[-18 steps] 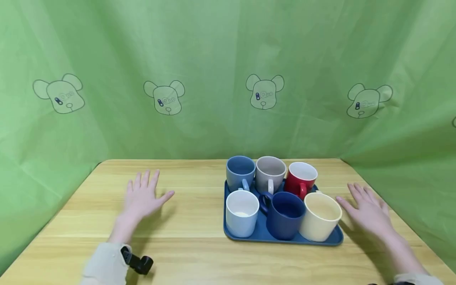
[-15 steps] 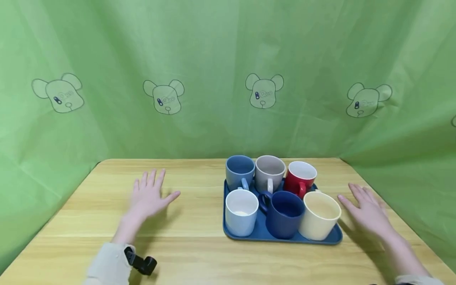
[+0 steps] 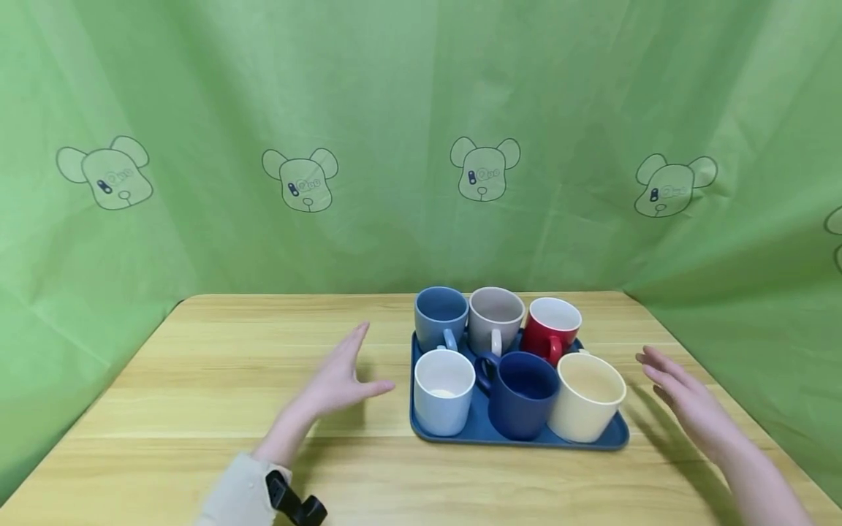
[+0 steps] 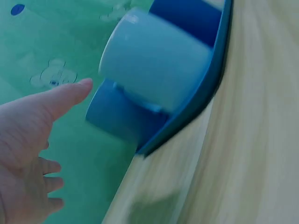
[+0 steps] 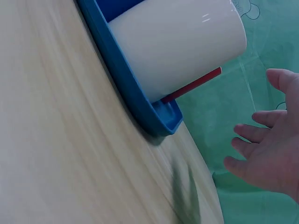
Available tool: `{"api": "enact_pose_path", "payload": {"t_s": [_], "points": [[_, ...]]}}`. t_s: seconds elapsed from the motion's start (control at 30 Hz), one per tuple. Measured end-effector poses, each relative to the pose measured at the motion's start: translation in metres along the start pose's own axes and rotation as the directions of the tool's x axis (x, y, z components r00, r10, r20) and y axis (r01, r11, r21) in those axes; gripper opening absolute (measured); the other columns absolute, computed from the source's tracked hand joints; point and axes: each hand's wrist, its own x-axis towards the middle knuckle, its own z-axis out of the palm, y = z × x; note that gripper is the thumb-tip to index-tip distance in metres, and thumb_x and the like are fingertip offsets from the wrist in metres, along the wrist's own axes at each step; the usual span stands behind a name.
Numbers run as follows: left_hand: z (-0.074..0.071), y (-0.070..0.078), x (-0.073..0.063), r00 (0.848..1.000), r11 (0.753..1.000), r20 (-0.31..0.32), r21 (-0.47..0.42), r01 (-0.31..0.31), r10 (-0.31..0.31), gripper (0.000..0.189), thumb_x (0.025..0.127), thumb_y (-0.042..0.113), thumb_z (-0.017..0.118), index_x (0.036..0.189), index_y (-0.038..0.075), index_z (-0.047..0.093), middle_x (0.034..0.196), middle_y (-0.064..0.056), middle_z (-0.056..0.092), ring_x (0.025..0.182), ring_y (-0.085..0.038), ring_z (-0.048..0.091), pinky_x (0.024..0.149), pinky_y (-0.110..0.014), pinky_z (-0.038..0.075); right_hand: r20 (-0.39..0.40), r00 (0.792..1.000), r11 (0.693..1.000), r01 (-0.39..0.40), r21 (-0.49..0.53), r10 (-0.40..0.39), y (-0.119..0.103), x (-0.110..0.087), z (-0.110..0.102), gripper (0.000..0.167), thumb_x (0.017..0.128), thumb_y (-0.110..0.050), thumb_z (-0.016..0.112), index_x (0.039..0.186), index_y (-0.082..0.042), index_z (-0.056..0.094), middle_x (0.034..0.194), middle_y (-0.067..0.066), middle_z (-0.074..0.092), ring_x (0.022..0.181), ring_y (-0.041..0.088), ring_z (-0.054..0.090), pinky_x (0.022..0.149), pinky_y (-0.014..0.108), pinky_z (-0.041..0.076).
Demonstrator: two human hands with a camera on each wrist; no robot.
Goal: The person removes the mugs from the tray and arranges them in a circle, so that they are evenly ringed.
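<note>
Several mugs stand in two rows on a dark blue tray (image 3: 483, 431). At the back are a slate-blue mug (image 3: 439, 329), a grey mug (image 3: 490, 325) and a red mug (image 3: 541, 340) with a white inside. In front come a pale blue mug (image 3: 442, 402), a navy mug (image 3: 520, 405) and a cream mug (image 3: 582, 409). My left hand (image 3: 337, 381) hovers left of the tray, thumb spread from the fingers, apart from the pale blue mug. To the right of the cream mug, my right hand (image 3: 691, 405) holds nothing, its fingers loosely bent, touching neither mug nor tray.
The tray lies on a light wooden table (image 3: 197, 365), right of its middle. A green curtain (image 3: 395, 219) with bear-head drawings encloses the table at the back and both sides. A black wrist camera (image 3: 296, 500) sits on the left sleeve.
My left hand has moved right, toward the tray, and turned onto its side. My right hand has also turned, staying beside the tray. The mugs and tray have not moved on the table.
</note>
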Motion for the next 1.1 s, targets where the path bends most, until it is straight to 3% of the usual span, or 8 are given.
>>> {"api": "enact_pose_path", "payload": {"t_s": [0.03, 0.1, 0.2, 0.33, 0.6, 0.8, 0.93, 1.1], "points": [[0.004, 0.004, 0.000, 1.000, 0.999, 0.013, -0.051, 0.006, -0.006, 0.103, 0.074, 0.040, 0.076, 0.148, 0.005, 0.014, 0.151, -0.016, 0.017, 0.137, -0.034, 0.018, 0.108, -0.049, 0.018, 0.023, 0.999, 0.998, 0.028, 0.058, -0.030, 0.003, 0.000, -0.001, 0.059, 0.103, -0.022, 0.028, 0.142, 0.008, -0.006, 0.151, -0.003, 0.020, 0.116, -0.017, 0.028, 0.094, 0.004, 0.022], [0.011, 0.011, 0.001, 0.999, 0.990, 0.049, -0.138, 0.020, -0.013, 0.104, 0.073, 0.039, 0.077, 0.148, 0.007, 0.013, 0.151, -0.015, 0.018, 0.136, -0.033, 0.020, 0.107, -0.050, 0.021, 0.079, 0.993, 0.978, 0.071, 0.195, -0.088, 0.010, -0.001, -0.002, 0.057, 0.103, -0.014, 0.029, 0.139, 0.011, -0.008, 0.142, -0.017, 0.029, 0.111, -0.020, 0.035, 0.094, 0.006, 0.027], [0.022, 0.021, 0.002, 0.995, 0.974, 0.096, -0.228, 0.006, 0.016, 0.104, 0.073, 0.039, 0.078, 0.148, 0.007, 0.013, 0.150, -0.016, 0.023, 0.134, -0.033, 0.026, 0.105, -0.052, 0.024, 0.148, 0.981, 0.951, 0.074, 0.299, -0.123, 0.018, -0.004, -0.004, 0.058, 0.101, -0.006, 0.030, 0.138, 0.012, -0.011, 0.139, -0.020, 0.032, 0.112, -0.017, 0.038, 0.091, 0.008, 0.032], [0.036, 0.030, 0.005, 0.988, 0.945, 0.131, -0.327, -0.030, 0.077, 0.102, 0.073, 0.035, 0.078, 0.147, 0.005, 0.015, 0.147, -0.018, 0.029, 0.131, -0.033, 0.033, 0.103, -0.052, 0.028, 0.208, 0.974, 0.953, 0.019, 0.304, -0.086, 0.026, -0.009, -0.003, 0.062, 0.100, -0.005, 0.033, 0.138, 0.010, -0.012, 0.150, -0.003, 0.017, 0.114, -0.014, 0.039, 0.089, 0.010, 0.034], [0.057, 0.039, 0.013, 0.990, 0.917, 0.105, -0.395, -0.050, 0.099, 0.097, 0.071, 0.024, 0.081, 0.145, 0.001, 0.022, 0.135, -0.020, 0.043, 0.119, -0.030, 0.045, 0.100, -0.047, 0.034, 0.330, 0.939, 0.954, -0.005, 0.299, -0.098, 0.030, -0.019, 0.005, 0.064, 0.098, -0.001, 0.035, 0.136, 0.015, -0.014, 0.130, -0.028, 0.039, 0.118, -0.011, 0.037, 0.090, 0.010, 0.031], [0.068, 0.039, 0.017, 0.993, 0.884, 0.082, -0.465, -0.042, 0.091, 0.093, 0.069, 0.017, 0.082, 0.141, 0.001, 0.027, 0.120, -0.016, 0.053, 0.105, -0.026, 0.054, 0.091, -0.042, 0.041, 0.360, 0.930, 0.965, -0.020, 0.262, -0.078, 0.028, -0.021, 0.011, 0.064, 0.098, -0.002, 0.036, 0.137, 0.015, -0.012, 0.130, -0.030, 0.038, 0.117, -0.013, 0.036, 0.090, 0.010, 0.030], [0.070, 0.037, 0.019, 0.991, 0.865, 0.084, -0.499, -0.049, 0.104, 0.089, 0.068, 0.013, 0.082, 0.139, 0.002, 0.030, 0.116, -0.014, 0.054, 0.103, -0.024, 0.054, 0.089, -0.039, 0.042, 0.370, 0.920, 0.958, 0.018, 0.285, -0.128, 0.030, -0.020, 0.014, 0.062, 0.097, 0.002, 0.035, 0.134, 0.018, -0.013, 0.131, -0.029, 0.038, 0.117, -0.013, 0.036, 0.090, 0.010, 0.031], [0.071, 0.036, 0.022, 0.989, 0.838, 0.094, -0.544, -0.044, 0.113, 0.084, 0.066, 0.009, 0.083, 0.134, 0.003, 0.034, 0.113, -0.011, 0.055, 0.101, -0.022, 0.055, 0.088, -0.036, 0.043, 0.343, 0.935, 0.968, 0.007, 0.250, -0.095, 0.032, -0.021, 0.015, 0.061, 0.097, 0.001, 0.035, 0.136, 0.018, -0.009, 0.128, -0.030, 0.038, 0.115, -0.015, 0.035, 0.088, 0.009, 0.031]]}}
